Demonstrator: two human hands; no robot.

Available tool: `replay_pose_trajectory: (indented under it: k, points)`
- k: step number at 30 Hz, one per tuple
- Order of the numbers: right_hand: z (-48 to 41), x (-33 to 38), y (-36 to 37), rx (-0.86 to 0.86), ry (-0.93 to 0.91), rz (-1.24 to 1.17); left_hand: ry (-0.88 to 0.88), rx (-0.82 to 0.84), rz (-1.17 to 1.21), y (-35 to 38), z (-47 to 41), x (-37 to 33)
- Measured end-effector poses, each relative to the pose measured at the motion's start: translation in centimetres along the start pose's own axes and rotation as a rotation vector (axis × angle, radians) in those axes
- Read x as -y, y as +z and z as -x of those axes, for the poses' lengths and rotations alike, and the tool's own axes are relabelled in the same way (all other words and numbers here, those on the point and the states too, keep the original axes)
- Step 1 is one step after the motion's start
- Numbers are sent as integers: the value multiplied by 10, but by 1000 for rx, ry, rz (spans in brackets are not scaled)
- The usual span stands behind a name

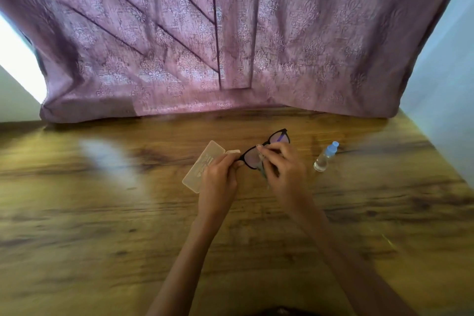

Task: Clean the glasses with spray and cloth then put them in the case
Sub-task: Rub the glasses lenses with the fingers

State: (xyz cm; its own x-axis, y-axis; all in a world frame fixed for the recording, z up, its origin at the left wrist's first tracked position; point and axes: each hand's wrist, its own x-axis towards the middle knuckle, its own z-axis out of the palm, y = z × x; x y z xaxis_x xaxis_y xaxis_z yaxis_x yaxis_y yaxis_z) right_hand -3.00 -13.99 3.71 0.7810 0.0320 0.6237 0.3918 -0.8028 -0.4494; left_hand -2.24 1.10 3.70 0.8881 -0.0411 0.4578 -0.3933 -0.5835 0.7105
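Note:
Black-framed glasses (278, 137) are held up over the wooden table (102, 226), lenses tinted pink by the light. My left hand (220, 177) grips the frame at its left end. My right hand (284, 167) pinches a small grey cloth (262, 170) against the left lens; most of the cloth is hidden by my fingers. A pale translucent case (202, 164) lies closed on the table just left of my left hand, partly behind it. To the right lies the clear spray bottle (325, 158) with a blue cap, on its side and apart from my hands.
A mauve patterned curtain (230, 33) hangs down to the table's far edge. A pale wall (443, 84) borders the table on the right. Bright light glares on the table at the left (107, 159).

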Motion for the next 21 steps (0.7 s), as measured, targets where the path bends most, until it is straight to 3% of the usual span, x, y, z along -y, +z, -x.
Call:
replay_pose_trajectory:
  k: [8, 21]
  points:
    - [5, 8, 2, 77, -142, -49, -1, 30, -6, 0, 1, 2]
    - [8, -6, -9, 64, -43, 18, -54, -5, -17, 0, -2, 6]
